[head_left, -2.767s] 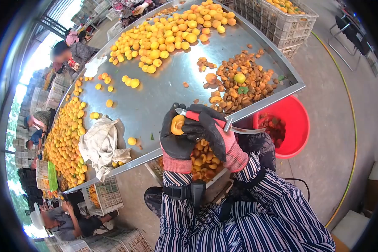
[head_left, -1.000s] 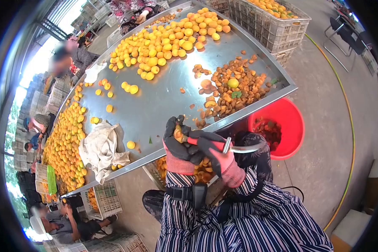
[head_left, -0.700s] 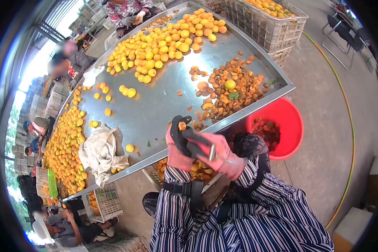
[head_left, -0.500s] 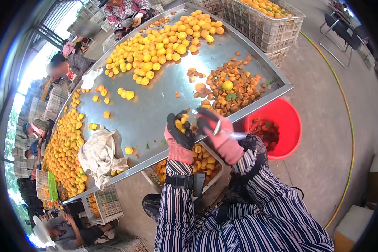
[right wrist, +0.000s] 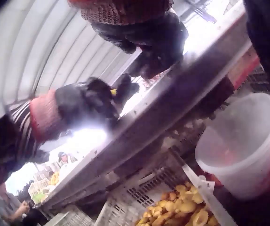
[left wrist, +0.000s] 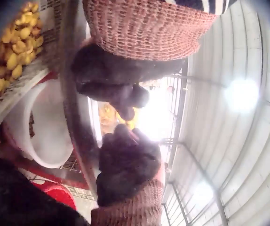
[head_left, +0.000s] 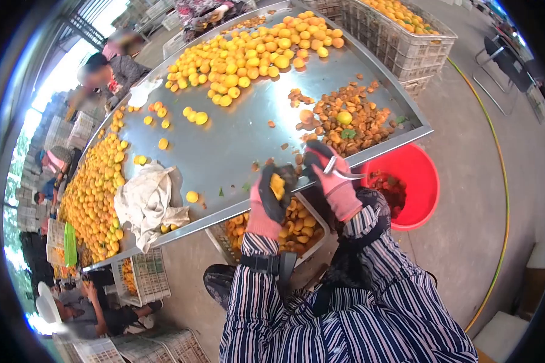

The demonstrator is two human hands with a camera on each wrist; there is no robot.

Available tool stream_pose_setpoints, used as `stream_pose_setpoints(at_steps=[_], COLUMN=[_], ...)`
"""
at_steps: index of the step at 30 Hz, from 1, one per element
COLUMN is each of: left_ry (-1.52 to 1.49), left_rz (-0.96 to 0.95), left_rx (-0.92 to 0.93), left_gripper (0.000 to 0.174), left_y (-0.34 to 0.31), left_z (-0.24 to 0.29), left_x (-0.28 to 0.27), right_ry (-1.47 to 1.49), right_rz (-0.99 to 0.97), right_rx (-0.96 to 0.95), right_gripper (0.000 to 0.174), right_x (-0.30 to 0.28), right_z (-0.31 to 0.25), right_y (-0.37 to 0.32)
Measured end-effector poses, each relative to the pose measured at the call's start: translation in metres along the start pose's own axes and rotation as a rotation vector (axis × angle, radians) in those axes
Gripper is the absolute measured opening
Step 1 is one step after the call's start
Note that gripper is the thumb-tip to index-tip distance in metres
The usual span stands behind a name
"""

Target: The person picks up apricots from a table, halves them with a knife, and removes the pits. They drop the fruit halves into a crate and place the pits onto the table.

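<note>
In the head view my left hand (head_left: 269, 199), in a black and pink glove, holds a yellow apricot piece (head_left: 277, 186) at the metal table's near edge. Just right of it, apart, my right hand (head_left: 333, 181) has its fingers curled round a knife (head_left: 345, 174), whose curved blade points right. Halved apricots (head_left: 300, 227) fill a crate (head_left: 323, 233) below the hands. Brown pits (head_left: 351, 115) lie heaped on the table (head_left: 242, 142) beyond the right hand. The right wrist view shows a bit of yellow at the left hand's (right wrist: 90, 101) fingers.
Whole apricots (head_left: 248, 57) are piled at the table's far side, more (head_left: 94, 206) at the left by a crumpled cloth (head_left: 145, 202). A red bucket (head_left: 427, 181) stands right of the knees, a white bucket (right wrist: 241, 141) near the crate. Stacked crates (head_left: 406, 51) and a hose (head_left: 502, 151) are beyond.
The hands, earlier together around an apricot, have moved apart. The right hand and knife have shifted right, uncovering more of the crate. The left hand has kept a fruit piece.
</note>
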State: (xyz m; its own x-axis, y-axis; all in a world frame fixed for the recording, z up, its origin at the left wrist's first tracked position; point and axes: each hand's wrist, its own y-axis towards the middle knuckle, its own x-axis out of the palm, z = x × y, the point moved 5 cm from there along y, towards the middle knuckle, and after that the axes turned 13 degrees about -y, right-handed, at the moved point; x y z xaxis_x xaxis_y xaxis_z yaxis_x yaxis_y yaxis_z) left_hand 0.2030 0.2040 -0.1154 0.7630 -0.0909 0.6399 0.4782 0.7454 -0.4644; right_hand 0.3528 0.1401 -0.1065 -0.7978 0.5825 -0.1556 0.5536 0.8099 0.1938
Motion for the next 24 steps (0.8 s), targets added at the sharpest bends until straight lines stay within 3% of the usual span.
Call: stream_pose_setpoints(at_steps=[1,2,4,5,6,7,8,9,10,12,14,16,17,19,20,22,24], left_ry=[0.331,-0.013,0.272,0.265,0.560,0.855,0.849,0.869,0.890,0.861,0.791,1.248,1.243,1.676,1.672,1.874,1.877], left_rz=[-0.102,-0.067,-0.007,0.009,0.095,0.185,0.199,0.217,0.232,0.326,0.636,0.800,0.791,0.851,0.840,0.821,0.838], left_rx=[0.284,-0.073,-0.131,-0.121,0.010,0.142,0.154,0.181,0.202,0.572,0.607,0.619,0.623,0.399,0.404,0.083,0.062], left_gripper=[0.033,0.035,0.036,0.036,0.037,0.040,0.040,0.041,0.043,0.040,0.038,0.040,0.040,0.042,0.042,0.042,0.040], left_y=[-0.013,-0.030,-0.048,-0.042,-0.023,-0.015,-0.025,-0.036,-0.053,-0.078,-0.060,-0.045,-0.037,-0.016,-0.008,0.008,0.010], left_z=[-0.007,-0.024,-0.030,-0.048,-0.067,-0.069,-0.052,-0.031,-0.006,0.074,0.134,0.179,0.188,0.195,0.195,0.185,0.182], left_x=[-0.017,-0.029,-0.059,-0.101,-0.163,-0.198,-0.195,-0.194,-0.186,-0.150,-0.170,-0.163,-0.160,-0.152,-0.151,-0.159,-0.159], right_ry=[-0.043,-0.085,0.120,0.071,0.442,0.393,0.343,0.065,0.067,0.327,0.426,0.370,0.344,0.373,0.409,0.375,0.358], right_rz=[-0.004,-0.008,-0.113,-0.091,-0.097,-0.099,-0.097,-0.068,-0.071,-0.065,-0.088,-0.061,-0.057,-0.076,-0.106,-0.091,-0.091], right_rx=[-0.030,-0.059,0.117,0.058,0.091,0.108,0.122,0.084,0.078,0.207,0.188,0.297,0.217,0.194,0.180,0.240,0.291], right_gripper=[0.037,0.036,0.042,0.041,0.041,0.041,0.041,0.038,0.038,0.036,0.036,0.036,0.036,0.036,0.036,0.035,0.034], right_x=[-0.003,-0.006,-0.003,-0.003,0.003,0.004,0.002,-0.001,-0.001,-0.001,0.000,0.002,0.003,0.003,0.004,0.002,0.002], right_z=[0.001,0.000,0.009,0.004,0.027,0.024,0.016,0.011,0.005,0.004,-0.001,-0.001,0.000,0.002,0.000,0.000,-0.002], right_y=[0.002,0.004,0.003,0.001,0.003,0.001,0.000,0.003,0.004,0.000,-0.004,-0.003,-0.004,-0.004,-0.004,-0.005,-0.006])
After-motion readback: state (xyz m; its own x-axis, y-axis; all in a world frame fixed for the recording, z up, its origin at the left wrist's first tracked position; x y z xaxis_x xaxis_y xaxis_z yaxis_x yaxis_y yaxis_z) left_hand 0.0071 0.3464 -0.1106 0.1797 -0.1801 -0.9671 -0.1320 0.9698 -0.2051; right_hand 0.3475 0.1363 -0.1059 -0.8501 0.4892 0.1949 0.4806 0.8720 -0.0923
